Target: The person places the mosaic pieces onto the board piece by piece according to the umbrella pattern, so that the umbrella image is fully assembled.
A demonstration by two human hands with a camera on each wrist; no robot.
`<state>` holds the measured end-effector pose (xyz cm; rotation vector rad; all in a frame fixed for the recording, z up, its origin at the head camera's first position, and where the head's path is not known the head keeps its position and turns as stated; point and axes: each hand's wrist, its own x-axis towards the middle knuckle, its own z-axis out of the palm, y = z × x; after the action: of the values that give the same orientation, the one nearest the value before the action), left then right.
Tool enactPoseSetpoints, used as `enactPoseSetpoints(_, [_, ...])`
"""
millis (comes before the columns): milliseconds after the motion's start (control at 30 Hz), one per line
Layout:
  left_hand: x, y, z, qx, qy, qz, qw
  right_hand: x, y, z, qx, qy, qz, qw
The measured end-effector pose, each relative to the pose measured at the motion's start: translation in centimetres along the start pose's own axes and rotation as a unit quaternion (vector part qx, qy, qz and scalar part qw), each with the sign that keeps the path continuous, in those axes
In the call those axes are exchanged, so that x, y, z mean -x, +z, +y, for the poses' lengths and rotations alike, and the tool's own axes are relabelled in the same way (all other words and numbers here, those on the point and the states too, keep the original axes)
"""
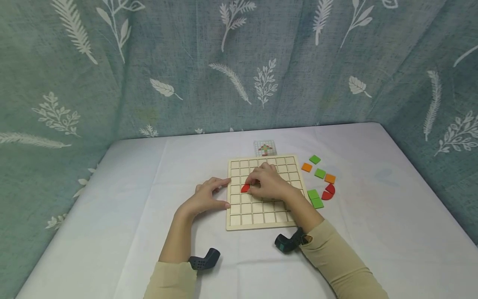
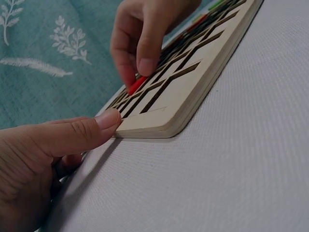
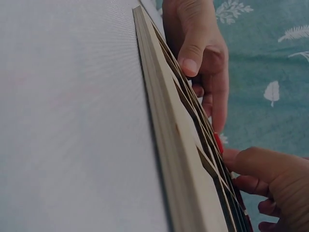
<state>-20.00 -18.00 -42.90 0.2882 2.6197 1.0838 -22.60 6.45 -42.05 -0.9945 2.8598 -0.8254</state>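
Note:
A pale wooden grid board [image 1: 263, 216] lies flat on the white cloth. My right hand [image 1: 251, 187] reaches over its middle and pinches a red piece [image 1: 245, 188] between thumb and fingers, low in a cell at the left of the grid. In the left wrist view the same red piece [image 2: 136, 85] sits under the right hand's fingertips [image 2: 146, 64]. My left hand [image 1: 210, 197] rests on the cloth with its thumb [image 2: 99, 126] and forefinger against the board's left edge [image 2: 159, 126]. The right wrist view shows the board [image 3: 164, 135] edge-on, with the red piece [image 3: 218, 142] above my right hand [image 3: 270, 183].
Loose green tiles [image 1: 315, 198], orange tiles [image 1: 306, 167] and red curved pieces [image 1: 328, 192] lie on the cloth right of the board. A small pattern card [image 1: 265, 148] sits just behind it. A leaf-print curtain [image 1: 239, 62] closes in the table's back and sides.

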Motion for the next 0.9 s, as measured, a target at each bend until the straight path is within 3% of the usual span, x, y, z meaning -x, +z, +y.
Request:
enactPoseSetpoints(167, [0.0,0.0,0.1,0.001,0.0,0.001,1.0,0.1,0.0,0.2,-0.006,0.002,0.002,1.0])
enactPoseSetpoints(600, [0.0,0.2,0.0,-0.002,0.003,0.005,1.0,1.3,-1.3,1.5,-0.098,-0.004,0.006,0.9952])
enactPoseSetpoints(900, [0.0,0.3,0.1,-0.003,0.001,0.008,1.0,3.4,-3.2,2.8,-0.094,0.017,0.024,0.9951])
